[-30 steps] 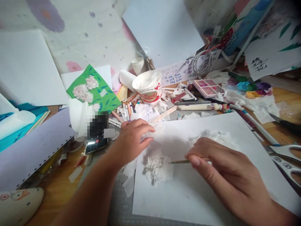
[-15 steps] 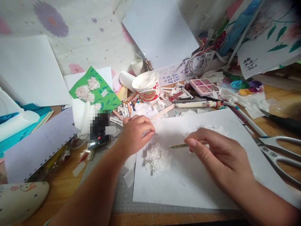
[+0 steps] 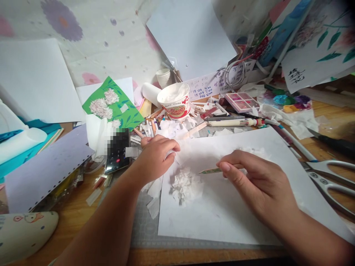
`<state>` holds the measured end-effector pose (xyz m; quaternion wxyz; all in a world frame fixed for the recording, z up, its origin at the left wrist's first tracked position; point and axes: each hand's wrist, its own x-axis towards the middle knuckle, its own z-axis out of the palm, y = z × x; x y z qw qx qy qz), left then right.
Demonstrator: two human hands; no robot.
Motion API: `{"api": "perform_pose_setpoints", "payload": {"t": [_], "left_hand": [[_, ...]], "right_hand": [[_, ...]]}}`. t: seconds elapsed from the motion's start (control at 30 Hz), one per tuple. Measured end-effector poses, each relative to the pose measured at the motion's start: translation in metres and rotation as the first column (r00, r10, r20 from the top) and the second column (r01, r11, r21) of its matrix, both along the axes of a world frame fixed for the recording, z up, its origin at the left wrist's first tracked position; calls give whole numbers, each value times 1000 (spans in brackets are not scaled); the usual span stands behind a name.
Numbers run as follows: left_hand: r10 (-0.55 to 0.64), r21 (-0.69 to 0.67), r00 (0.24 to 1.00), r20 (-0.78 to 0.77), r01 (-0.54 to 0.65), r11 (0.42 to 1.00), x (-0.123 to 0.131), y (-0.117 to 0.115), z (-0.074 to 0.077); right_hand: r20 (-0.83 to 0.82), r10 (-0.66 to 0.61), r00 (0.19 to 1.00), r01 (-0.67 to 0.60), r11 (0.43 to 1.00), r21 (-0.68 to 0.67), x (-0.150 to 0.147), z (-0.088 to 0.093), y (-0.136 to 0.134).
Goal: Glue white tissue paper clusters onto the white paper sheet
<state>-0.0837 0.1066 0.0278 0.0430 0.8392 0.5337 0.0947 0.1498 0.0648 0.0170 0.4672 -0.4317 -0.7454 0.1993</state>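
My right hand (image 3: 257, 184) pinches a slim pointed tool (image 3: 210, 171) with a greenish pattern; its tip points left, over the white sheet (image 3: 216, 218). Below and left of that tip, a ruffled clump of white paper petals (image 3: 186, 186) lies on the sheet. Curled at the sheet's upper left edge is my left hand (image 3: 158, 157), among white paper scraps. Its thumb and forefinger are bent close together; what they hold, if anything, cannot be made out. More white ruffled paper (image 3: 253, 151) shows partly behind my right hand.
A paper bowl (image 3: 174, 101) stands at the back among markers and scraps. A phone (image 3: 119, 153) and a green picture with paper flowers (image 3: 111, 105) are on the left. Scissors (image 3: 330, 181), a black-handled knife (image 3: 335, 144) and a pink palette (image 3: 242, 102) lie on the right.
My left hand has shifted slightly left, and its thumb has drawn back a little from the forefinger's tip. My right hand and its pointed tool stay almost the same.
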Motion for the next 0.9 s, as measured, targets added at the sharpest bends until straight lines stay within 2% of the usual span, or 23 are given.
{"api": "perform_pose_setpoints", "payload": {"t": [0.3,0.43,0.9], "left_hand": [[-17,70,999,-38,20,997,5,4,-13],[3,94,999,-35,0,996,4,4,-13],[44,48,999,12,-44,998,3,6,-10]], "right_hand": [[-4,-13,1000,13,1000,26,-1,1,-1],[-13,-10,1000,10,1000,13,0,0,-1],[-2,-5,1000,5,1000,-3,0,-1,-1]]}}
